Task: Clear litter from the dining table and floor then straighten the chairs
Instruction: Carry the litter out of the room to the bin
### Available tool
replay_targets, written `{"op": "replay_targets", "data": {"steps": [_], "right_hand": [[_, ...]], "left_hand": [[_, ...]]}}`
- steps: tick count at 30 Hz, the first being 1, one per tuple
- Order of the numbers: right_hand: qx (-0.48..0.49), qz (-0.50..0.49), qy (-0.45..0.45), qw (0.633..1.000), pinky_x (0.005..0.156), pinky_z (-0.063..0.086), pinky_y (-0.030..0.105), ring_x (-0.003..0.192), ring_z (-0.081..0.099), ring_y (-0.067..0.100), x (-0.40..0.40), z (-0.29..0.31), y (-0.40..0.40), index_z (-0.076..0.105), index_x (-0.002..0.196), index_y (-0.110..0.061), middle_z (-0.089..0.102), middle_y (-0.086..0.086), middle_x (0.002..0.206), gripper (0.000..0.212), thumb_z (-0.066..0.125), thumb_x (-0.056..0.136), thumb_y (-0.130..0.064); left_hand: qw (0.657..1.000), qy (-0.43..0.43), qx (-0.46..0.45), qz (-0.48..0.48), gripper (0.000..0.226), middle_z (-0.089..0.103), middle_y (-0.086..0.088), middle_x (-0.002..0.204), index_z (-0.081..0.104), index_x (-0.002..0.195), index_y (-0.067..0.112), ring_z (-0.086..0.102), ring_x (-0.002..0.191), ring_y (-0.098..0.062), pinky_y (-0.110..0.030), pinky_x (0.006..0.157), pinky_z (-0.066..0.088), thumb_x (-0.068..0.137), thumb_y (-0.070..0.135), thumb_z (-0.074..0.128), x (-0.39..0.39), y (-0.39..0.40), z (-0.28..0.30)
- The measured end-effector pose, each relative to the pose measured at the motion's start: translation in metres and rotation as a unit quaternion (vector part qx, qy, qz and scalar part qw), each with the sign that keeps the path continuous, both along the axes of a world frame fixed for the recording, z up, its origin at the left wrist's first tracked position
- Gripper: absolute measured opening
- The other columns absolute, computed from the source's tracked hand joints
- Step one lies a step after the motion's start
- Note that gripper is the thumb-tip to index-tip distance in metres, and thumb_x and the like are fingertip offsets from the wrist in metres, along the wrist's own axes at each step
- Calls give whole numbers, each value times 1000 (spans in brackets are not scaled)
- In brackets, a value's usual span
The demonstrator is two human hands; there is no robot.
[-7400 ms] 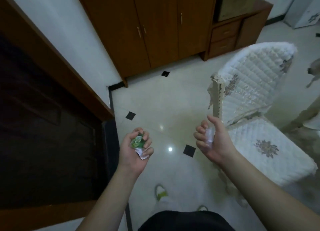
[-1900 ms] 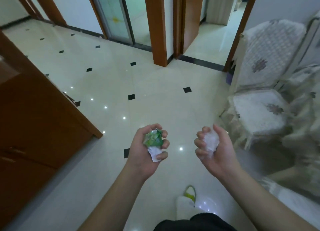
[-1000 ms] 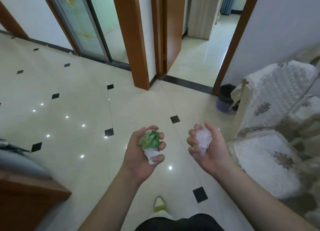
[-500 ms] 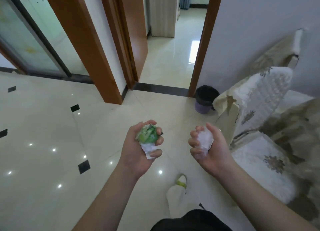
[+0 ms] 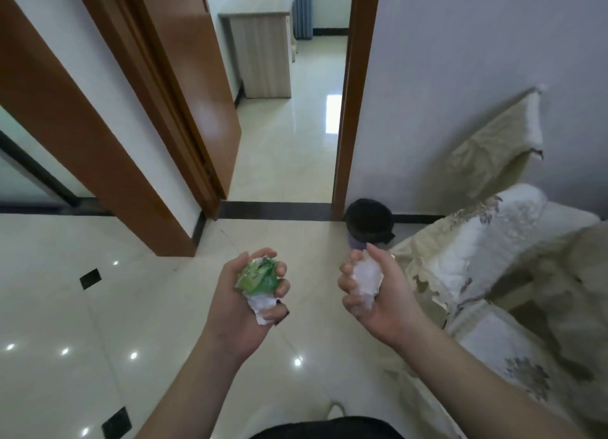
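Observation:
My left hand (image 5: 243,310) is closed around a crumpled green wrapper (image 5: 258,275) and a scrap of white paper (image 5: 263,307) that sticks out below it. A wad of clear white plastic (image 5: 365,282) is gripped in my right hand (image 5: 378,298). Both hands are held palm-up at waist height over the tiled floor. Straight ahead, a small dark bin (image 5: 368,223) with a black liner stands against the wall beside the doorway. A chair with a quilted white cover (image 5: 487,264) stands just right of my right hand.
An open wooden door (image 5: 194,86) leads into another room with a pale cabinet (image 5: 263,53). The wooden door frame (image 5: 348,109) stands just left of the bin. More covered chairs (image 5: 500,149) crowd the right side. The glossy floor (image 5: 98,307) spreads to the left.
The view has swung right and moved forward, so the doorway and the bin are closer and more central. Both hands keep the same grip on their litter.

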State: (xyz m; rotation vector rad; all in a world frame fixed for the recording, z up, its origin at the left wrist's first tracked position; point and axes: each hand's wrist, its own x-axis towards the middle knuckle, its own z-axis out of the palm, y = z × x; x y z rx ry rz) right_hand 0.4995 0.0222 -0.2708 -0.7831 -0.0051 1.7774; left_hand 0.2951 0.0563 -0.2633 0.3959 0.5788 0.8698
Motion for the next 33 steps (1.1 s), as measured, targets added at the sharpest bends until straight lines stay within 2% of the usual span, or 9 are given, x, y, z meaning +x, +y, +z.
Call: {"op": "replay_targets", "data": {"steps": [5, 9, 14, 16, 19, 22, 28, 33], "right_hand": [[6, -34, -19, 999, 35, 31, 16, 48, 44, 10, 7, -3, 62, 56, 78, -16, 51, 2, 69, 19, 55, 85, -35], [-24, -70, -26, 997, 36, 29, 16, 49, 43, 10, 10, -10, 123, 55, 79, -17, 51, 2, 69, 19, 56, 85, -35], [-25, -109, -24, 993, 36, 29, 15, 50, 43, 9, 9, -6, 203, 54, 79, -18, 50, 0, 70, 18, 56, 86, -35], [-19, -125, -28, 992, 36, 29, 15, 51, 42, 9, 9, -3, 232, 55, 79, -18, 49, 0, 71, 18, 57, 84, -34], [-4, -162, -38, 986, 37, 25, 16, 51, 40, 10, 17, -4, 266, 55, 75, -18, 48, 0, 71, 19, 55, 85, -34], [-5, -199, -34, 979, 38, 28, 16, 51, 42, 9, 35, -11, 281, 56, 77, -19, 49, 0, 71, 20, 54, 88, -35], [-1, -272, -30, 962, 33, 32, 16, 47, 45, 9, 108, -30, 301, 52, 77, -18, 50, -1, 69, 21, 49, 87, -36], [29, -302, -19, 953, 36, 35, 16, 53, 48, 9, 184, -49, 327, 54, 80, -19, 51, -2, 75, 25, 44, 92, -39]], "left_hand": [[1000, 12, -2, -1, 35, 54, -6, 78, 65, 88, 14, 47, 58, -16, -17, 37, 35, 63, 35, 76, 12, 83, 0], [999, 7, 19, -34, 32, 54, -6, 79, 65, 89, 14, 47, 59, -15, -17, 37, 34, 67, 36, 73, 19, 156, -2], [997, 14, 6, -71, 29, 52, -6, 77, 63, 85, 13, 45, 57, -15, -16, 38, 28, 84, 36, 47, 28, 247, 6], [996, 9, 9, -86, 30, 53, -6, 76, 64, 85, 13, 45, 57, -15, -16, 39, 26, 86, 36, 44, 32, 281, 11], [992, 16, 18, -123, 28, 53, -6, 75, 62, 85, 14, 43, 56, -15, -15, 37, 28, 84, 36, 45, 50, 330, 17], [986, 15, 11, -169, 27, 52, -5, 74, 60, 85, 15, 43, 55, -15, -16, 36, 28, 83, 37, 46, 81, 364, 16], [968, 12, -15, -249, 29, 52, -6, 75, 60, 88, 14, 45, 55, -15, -17, 39, 23, 82, 38, 46, 168, 415, -2], [948, 10, -40, -315, 31, 52, -7, 80, 62, 91, 13, 47, 59, -16, -18, 37, 30, 72, 36, 68, 251, 456, -27]]}}
